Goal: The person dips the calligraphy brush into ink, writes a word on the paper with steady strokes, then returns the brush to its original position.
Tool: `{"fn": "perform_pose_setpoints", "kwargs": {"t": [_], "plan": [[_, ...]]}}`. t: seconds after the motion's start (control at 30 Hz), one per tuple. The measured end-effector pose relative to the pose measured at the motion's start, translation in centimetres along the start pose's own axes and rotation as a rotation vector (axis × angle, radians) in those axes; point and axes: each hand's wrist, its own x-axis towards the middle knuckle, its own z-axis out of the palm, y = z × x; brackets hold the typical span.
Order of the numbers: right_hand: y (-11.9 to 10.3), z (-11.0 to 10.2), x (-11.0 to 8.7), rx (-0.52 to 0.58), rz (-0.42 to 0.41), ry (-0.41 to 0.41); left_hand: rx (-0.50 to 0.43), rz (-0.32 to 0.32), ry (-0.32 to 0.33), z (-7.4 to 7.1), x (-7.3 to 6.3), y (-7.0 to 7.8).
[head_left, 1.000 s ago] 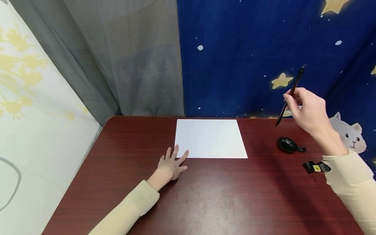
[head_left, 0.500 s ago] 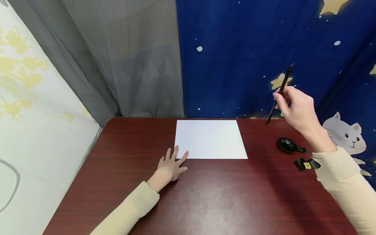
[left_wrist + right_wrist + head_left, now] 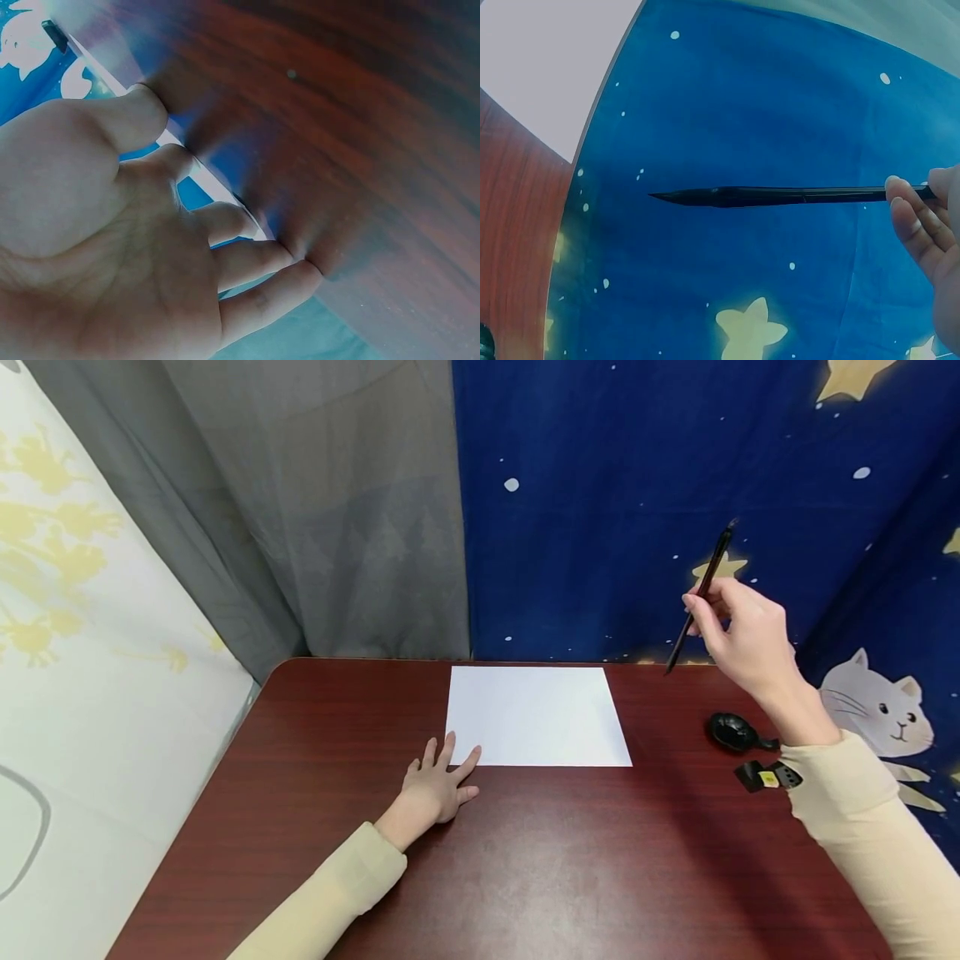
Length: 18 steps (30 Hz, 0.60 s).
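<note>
- Writing brush (image 3: 780, 196): near-black shaft, black tip
- Paper sheet (image 3: 536, 714): plain white
- Tabletop (image 3: 540, 860): reddish brown, dark wood grain
- Backdrop curtain (image 3: 585, 560): deep blue, yellow stars, white dots, pale grey cat
- Adjoining curtain (image 3: 375, 527): grey
- Left-hand cloth (image 3: 97, 735): white, yellow motifs
- Sleeves (image 3: 847, 810): cream

Behind the red-brown table (image 3: 585, 835), light glaring off its top, hang a grey curtain (image 3: 360, 518) and, at right, a blue curtain (image 3: 585, 568) printed with stars (image 3: 851, 378) and 1 cat (image 3: 873, 714). Far left, a white surface (image 3: 112, 727) bears yellow prints (image 3: 75, 556).

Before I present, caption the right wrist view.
Right hand pinching a dark brush in front of a star-patterned blue curtain.
</note>
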Motion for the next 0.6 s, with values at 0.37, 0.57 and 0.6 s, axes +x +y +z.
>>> {"fn": "perform_pose_setpoints", "kwargs": {"t": [0.37, 0.57, 0.6], "plan": [[-0.4, 0.8, 0.4, 0.03, -0.032, 0.031, 0.014, 0.0, -0.006, -0.4, -0.1, 0.3], [-1.0, 1.0, 0.9, 0.05, -0.034, 0.027, 0.014, -0.008, -0.022, -0.2, 0.1, 0.2], [-1.1, 1.0, 1.0, 0.051, -0.039, 0.027, 0.011, -0.01, -0.024, -0.1, 0.1, 0.2]]}}
